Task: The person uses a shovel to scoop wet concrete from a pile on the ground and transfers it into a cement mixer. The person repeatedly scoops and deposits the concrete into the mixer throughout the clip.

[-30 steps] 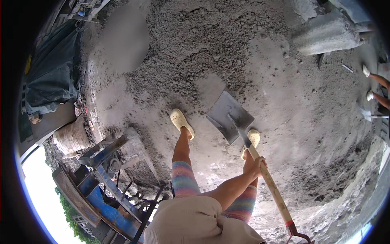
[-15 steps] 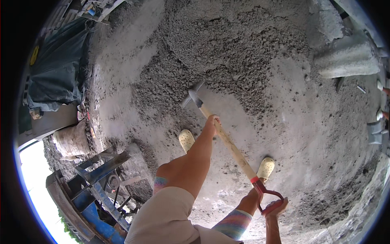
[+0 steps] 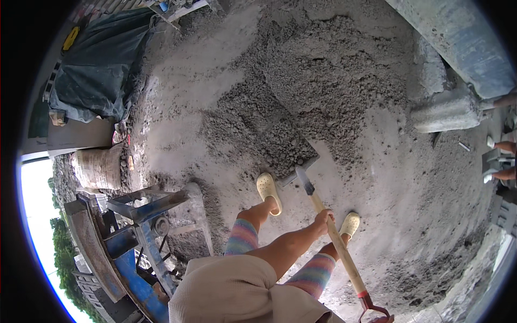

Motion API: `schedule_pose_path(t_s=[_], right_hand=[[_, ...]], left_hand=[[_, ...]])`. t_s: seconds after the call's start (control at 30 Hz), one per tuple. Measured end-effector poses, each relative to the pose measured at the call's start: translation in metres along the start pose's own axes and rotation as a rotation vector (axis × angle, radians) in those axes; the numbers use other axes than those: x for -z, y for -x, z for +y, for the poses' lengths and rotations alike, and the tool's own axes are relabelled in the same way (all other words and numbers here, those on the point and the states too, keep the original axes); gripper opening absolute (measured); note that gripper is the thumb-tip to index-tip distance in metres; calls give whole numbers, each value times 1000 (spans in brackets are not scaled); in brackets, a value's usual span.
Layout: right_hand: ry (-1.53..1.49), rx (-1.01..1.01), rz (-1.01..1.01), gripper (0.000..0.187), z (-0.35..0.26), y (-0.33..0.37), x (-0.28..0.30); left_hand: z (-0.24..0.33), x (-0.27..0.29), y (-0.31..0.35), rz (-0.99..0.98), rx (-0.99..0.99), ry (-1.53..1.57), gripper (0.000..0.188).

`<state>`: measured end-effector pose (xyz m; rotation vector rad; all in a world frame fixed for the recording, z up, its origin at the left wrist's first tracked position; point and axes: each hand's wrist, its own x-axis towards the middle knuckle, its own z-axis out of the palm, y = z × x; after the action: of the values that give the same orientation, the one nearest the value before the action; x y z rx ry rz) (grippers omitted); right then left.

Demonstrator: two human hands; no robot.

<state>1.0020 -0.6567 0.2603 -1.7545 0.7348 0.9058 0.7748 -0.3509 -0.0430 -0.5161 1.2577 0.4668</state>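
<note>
A shovel (image 3: 349, 262) with a wooden shaft slants from the lower right up to the middle. My left hand (image 3: 322, 222) is closed around the shaft below the metal socket. At the bottom edge, my right hand (image 3: 383, 319) is on the red D-shaped grip (image 3: 368, 304), mostly cut off by the frame. The square blade, its back rim (image 3: 301, 170) showing, lies low at the near side of the heap of damp grey mix (image 3: 334, 70). Lumps of the mix cover the blade.
My feet in cream clogs (image 3: 267, 186) stand either side of the shaft. A blue metal frame (image 3: 141, 231) is at lower left, with a sack (image 3: 98, 168) and dark tarp (image 3: 99, 67) beyond. Concrete blocks (image 3: 447, 112) and another person's legs (image 3: 505, 146) are at right.
The shovel has come down and toward me, and mix now covers its blade. Both hands moved lower and right in the picture. The head view has shifted too.
</note>
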Motion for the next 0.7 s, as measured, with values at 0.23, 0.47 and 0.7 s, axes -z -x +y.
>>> schedule_pose_path(t_s=[0.23,0.47,0.7], right_hand=[[184,188,-32,48,-30,50,-81],[211,196,-564,47,60,88,-273],[253,225,-1312,50,102,209,-434]], left_hand=[[59,-1,159,65,-126,283,8],[235,72,333,226,-711,434,10],[346,178,582,19,-1341,526,11]])
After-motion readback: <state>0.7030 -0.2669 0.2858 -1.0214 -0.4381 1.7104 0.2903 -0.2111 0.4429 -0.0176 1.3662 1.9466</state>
